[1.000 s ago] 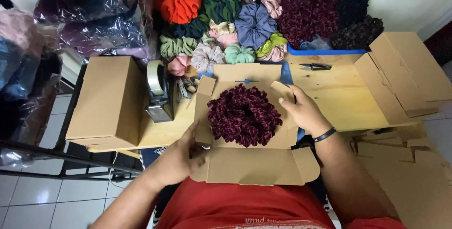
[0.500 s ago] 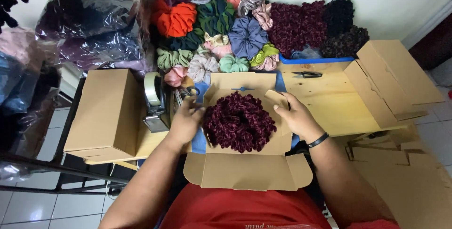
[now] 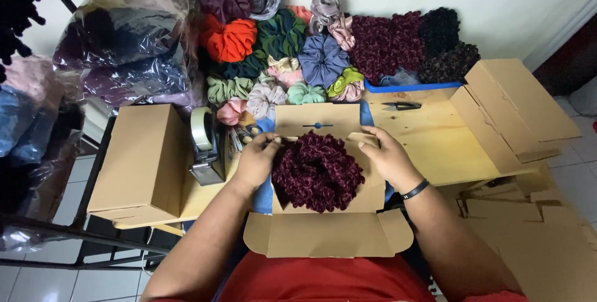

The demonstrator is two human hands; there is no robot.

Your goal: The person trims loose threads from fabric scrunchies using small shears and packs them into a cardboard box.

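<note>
An open cardboard box (image 3: 328, 235) lies on the wooden table in front of me, its near lid flap folded toward my red shirt. A dark maroon ruffled scrunchie bundle (image 3: 317, 171) fills the box. My left hand (image 3: 257, 160) grips the box's left side flap at the far corner. My right hand (image 3: 387, 158), with a black wristband, holds the right side flap, fingers on its far edge. The far flap (image 3: 318, 120) stands up behind the bundle.
A pile of coloured scrunchies (image 3: 280, 47) covers the table's far side. A tape dispenser (image 3: 206, 146) and a closed cardboard box (image 3: 140, 159) sit at left. Small black snips (image 3: 401, 105) lie on the wood. Flat boxes (image 3: 516, 112) are stacked at right. Plastic bags (image 3: 124, 41) hang far left.
My left hand has come up from the box's near left corner to its far left side flap. Both hands now hold the side flaps beside the bundle.
</note>
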